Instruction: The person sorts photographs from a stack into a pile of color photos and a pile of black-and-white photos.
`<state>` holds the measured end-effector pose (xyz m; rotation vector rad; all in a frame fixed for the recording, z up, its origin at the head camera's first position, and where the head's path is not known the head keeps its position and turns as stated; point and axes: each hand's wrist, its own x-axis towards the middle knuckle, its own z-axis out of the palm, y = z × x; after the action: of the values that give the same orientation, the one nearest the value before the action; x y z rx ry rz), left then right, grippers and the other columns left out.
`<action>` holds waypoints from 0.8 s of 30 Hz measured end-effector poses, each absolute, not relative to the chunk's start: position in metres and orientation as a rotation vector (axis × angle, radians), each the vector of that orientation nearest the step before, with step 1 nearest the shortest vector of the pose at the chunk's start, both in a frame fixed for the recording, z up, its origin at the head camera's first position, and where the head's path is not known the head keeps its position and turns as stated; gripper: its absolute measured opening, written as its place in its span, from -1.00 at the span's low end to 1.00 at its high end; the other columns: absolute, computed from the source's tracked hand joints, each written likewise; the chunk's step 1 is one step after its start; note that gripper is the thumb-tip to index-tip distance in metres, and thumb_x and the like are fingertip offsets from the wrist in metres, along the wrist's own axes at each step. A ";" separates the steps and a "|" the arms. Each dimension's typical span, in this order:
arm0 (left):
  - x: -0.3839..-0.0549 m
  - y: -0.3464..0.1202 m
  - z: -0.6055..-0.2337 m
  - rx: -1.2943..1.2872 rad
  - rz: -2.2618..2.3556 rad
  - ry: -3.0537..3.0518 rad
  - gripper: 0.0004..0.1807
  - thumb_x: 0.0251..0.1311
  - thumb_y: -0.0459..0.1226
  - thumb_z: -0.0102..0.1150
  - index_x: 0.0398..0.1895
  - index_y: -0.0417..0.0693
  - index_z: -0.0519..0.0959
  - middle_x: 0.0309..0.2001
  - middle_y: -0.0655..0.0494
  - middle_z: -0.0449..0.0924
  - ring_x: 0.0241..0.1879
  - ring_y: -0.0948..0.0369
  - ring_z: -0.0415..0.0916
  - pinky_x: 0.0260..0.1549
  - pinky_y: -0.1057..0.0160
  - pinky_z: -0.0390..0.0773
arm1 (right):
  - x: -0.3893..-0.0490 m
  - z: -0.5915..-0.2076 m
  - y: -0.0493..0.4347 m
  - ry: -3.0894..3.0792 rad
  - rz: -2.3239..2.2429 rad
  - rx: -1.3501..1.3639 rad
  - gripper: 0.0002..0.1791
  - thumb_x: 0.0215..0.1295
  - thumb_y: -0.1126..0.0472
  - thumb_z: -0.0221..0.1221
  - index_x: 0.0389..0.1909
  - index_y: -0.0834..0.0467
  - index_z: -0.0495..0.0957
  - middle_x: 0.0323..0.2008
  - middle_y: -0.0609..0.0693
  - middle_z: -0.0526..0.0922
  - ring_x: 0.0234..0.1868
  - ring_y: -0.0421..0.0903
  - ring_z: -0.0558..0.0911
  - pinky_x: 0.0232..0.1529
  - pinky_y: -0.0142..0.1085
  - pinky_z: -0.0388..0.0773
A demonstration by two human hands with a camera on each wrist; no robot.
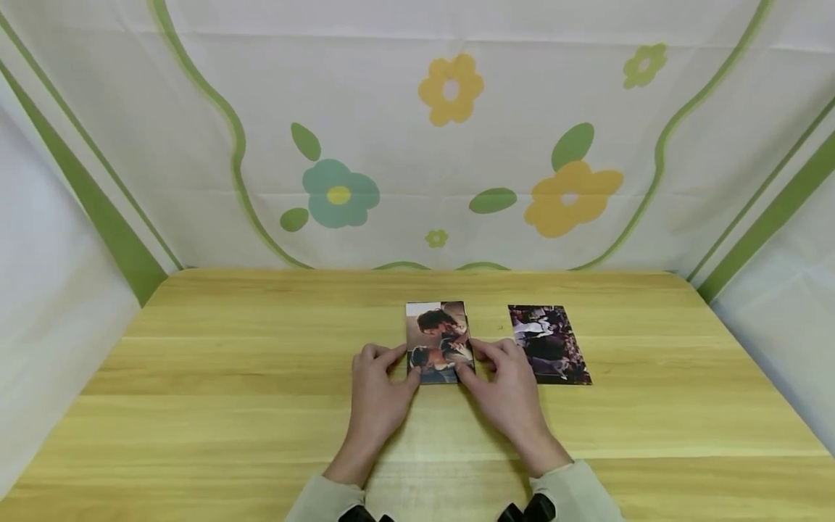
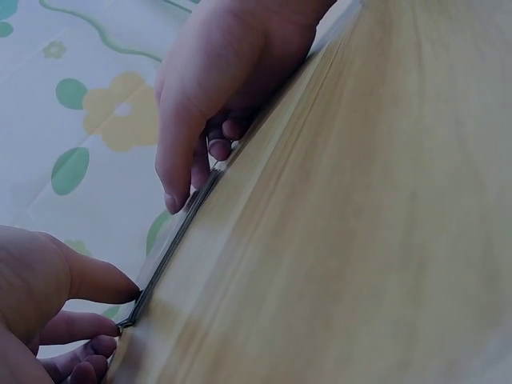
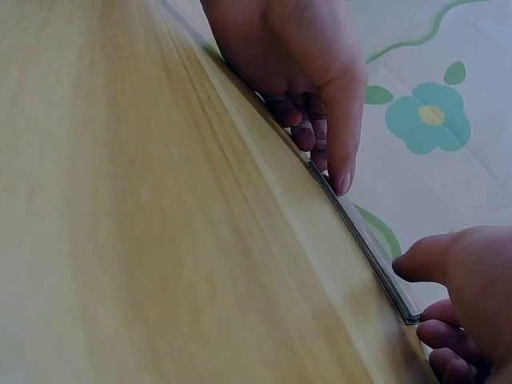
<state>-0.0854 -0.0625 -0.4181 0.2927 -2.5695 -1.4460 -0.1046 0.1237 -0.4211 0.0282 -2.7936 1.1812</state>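
A thin stack of photo cards (image 1: 440, 341) lies flat on the wooden table, with a picture of people on its top card. At its left side, my left hand (image 1: 381, 391) holds the near corner between thumb and fingers. My right hand (image 1: 505, 384) grips the opposite near corner, its thumb over the top card's edge. Both wrist views look along the near edge of the stack (image 2: 172, 248), where several layers show. A second photo card (image 1: 551, 344) with a dark, crowded picture lies right of the stack, partly behind my right hand.
The wooden table (image 1: 228, 406) reaches back to a white cloth backdrop (image 1: 391, 94) printed with flowers and green lines. White cloth walls (image 1: 59, 290) stand at both sides. Pale sleeves (image 1: 577, 493) and black wrist straps show at the bottom.
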 end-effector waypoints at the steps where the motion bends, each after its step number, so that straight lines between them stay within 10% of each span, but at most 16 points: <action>1: -0.086 -0.062 -0.418 0.288 -1.440 -2.571 -0.53 0.15 -0.36 0.52 0.17 -0.26 0.75 -0.05 -0.07 0.53 0.03 0.02 0.39 0.01 0.06 0.47 | -0.105 -0.421 0.124 -2.797 1.178 0.029 -0.46 0.30 0.08 0.50 0.28 0.12 0.71 -0.05 0.00 0.66 -0.06 -0.08 0.56 -0.02 -0.20 0.47; 24: -0.085 -0.062 -0.418 0.278 -1.424 -2.575 -0.50 0.18 -0.31 0.51 0.21 -0.23 0.73 0.02 -0.11 0.57 0.09 -0.03 0.40 0.07 -0.01 0.48 | -0.104 -0.420 0.123 -2.796 1.183 0.029 -0.41 0.28 0.07 0.51 0.33 0.09 0.68 -0.04 -0.01 0.63 -0.09 -0.09 0.56 -0.04 -0.22 0.45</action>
<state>-0.0847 -0.0623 -0.4183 0.2784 -2.5750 -1.4239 -0.1043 0.1227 -0.4196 0.0287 -2.7958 1.1834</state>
